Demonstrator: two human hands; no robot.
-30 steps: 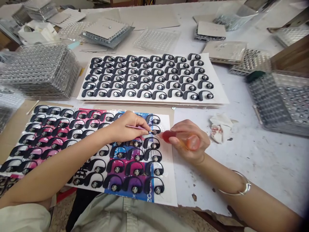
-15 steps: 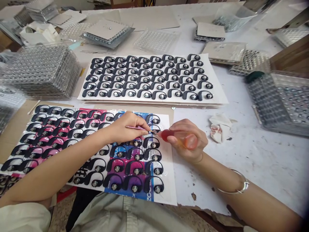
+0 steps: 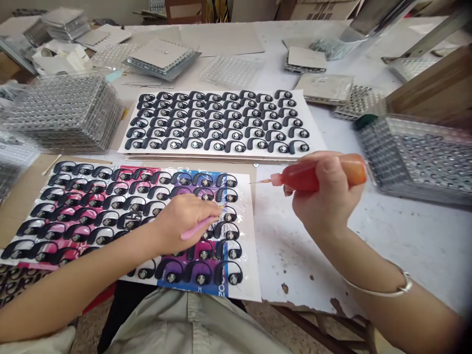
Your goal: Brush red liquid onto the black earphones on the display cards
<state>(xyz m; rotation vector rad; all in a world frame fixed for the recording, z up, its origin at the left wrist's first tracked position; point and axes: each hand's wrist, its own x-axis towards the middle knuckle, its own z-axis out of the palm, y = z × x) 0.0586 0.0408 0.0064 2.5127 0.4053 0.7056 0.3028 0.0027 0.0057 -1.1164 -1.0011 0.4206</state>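
Note:
My left hand (image 3: 190, 216) is closed around a slim pink stick-like tool (image 3: 197, 229); its tip reaches toward one of the black curved ear-hook pieces (image 3: 227, 215) near the right edge of the front sheet (image 3: 245, 236). Each of these pieces carries a round silver part. Fingers of my right hand (image 3: 326, 209) wrap a squeeze bottle (image 3: 302, 177) of red liquid. The bottle lies nearly level, its thin needle tip (image 3: 260, 181) pointing left, just off the sheet's right edge and apart from the pieces.
Behind the front sheet, a white board (image 3: 221, 153) carries rows of the same black pieces. Clear plastic trays (image 3: 62, 110) are stacked at the left. More filled trays (image 3: 435, 152) stand at the right, beside a cardboard box (image 3: 435, 88). The table's front edge is chipped.
My right hand has drawn the bottle right and up, away from the pieces, and tipped it level. My left hand has moved slightly lower, still gripping the pink tool.

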